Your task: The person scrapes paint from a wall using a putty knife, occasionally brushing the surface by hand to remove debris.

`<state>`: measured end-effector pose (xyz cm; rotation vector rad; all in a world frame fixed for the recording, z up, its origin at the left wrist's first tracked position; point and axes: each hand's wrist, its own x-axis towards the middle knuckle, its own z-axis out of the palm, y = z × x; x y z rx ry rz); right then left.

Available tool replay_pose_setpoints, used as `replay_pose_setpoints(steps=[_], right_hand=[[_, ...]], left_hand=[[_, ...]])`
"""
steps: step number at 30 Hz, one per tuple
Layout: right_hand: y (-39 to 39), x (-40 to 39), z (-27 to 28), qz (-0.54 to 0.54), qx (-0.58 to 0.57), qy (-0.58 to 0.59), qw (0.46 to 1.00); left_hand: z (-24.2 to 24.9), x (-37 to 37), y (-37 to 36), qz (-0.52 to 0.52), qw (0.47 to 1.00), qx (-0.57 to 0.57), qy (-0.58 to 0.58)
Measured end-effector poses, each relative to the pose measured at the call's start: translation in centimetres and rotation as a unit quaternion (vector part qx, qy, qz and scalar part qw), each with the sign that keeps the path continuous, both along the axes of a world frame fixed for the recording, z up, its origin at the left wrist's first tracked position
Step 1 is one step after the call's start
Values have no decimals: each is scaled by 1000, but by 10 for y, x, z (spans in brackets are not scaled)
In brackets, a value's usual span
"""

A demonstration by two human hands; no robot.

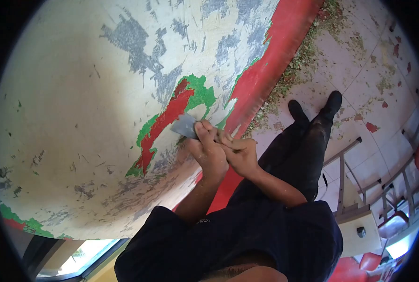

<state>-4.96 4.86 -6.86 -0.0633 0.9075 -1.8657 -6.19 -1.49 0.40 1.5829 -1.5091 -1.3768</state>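
Observation:
A scraper with a flat grey metal blade (184,125) is held against the wall (78,94), its front edge beside a strip of red paint (167,117) bordered by green. My left hand (209,152) is closed around the scraper just behind the blade, with fingers on the metal. Close against it, my right hand (240,152) is closed around the rear part, where the handle is hidden by my fingers. Around the blade, the wall is mostly bare off-white with grey patches.
A broad red band (266,66) runs along the wall's base. Paint flakes (289,77) litter the tiled floor (360,103), near my shoes (329,103). At right stand metal-framed furniture (343,178) and a pale box-like piece (360,232). A window (78,258) shows at lower left.

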Motion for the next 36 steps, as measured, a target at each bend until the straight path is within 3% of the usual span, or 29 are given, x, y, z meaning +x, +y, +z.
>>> replay_pose_setpoints(steps=[4, 7, 10, 13, 15, 19, 24, 25, 26, 29, 30, 32, 36], right_hand=[[8, -8, 2, 14, -8, 52, 998], [1, 3, 8, -23, -15, -40, 999], [-11, -9, 11, -44, -32, 87, 995], [0, -11, 14, 36, -21, 130, 991], [-1, 18, 6, -41, -28, 50, 998], [-3, -12, -2, 15, 17, 73, 997], [-10, 3, -4, -83, 41, 26, 995], [-6, -1, -6, -54, 56, 18, 997], [-3, -5, -7, -24, 70, 10, 997], [-19, -23, -6, -68, 23, 19, 997], [-24, -21, -1, -113, 11, -12, 993], [-12, 5, -6, -96, 35, -30, 994], [-14, -10, -11, -55, 60, 53, 995]], left_hand=[[2, 1, 6, 7, 999, -7, 31], [0, 6, 4, 29, 999, -2, 19], [21, -18, -5, 4, 997, -56, 57], [21, 0, 0, -1, 998, -51, 46], [6, 13, 0, 0, 1000, -24, 7], [5, -11, -5, -26, 999, 7, 33], [-12, -6, -5, -36, 999, 27, -10], [-14, -5, -3, -23, 999, 35, -31], [-17, -6, -4, -24, 999, 38, -9], [-3, -40, -17, -67, 996, -11, 55], [-7, -33, -18, -61, 997, -4, 51], [-20, 1, -10, -60, 998, 14, -4], [-12, -18, -15, -69, 997, 8, 15]])
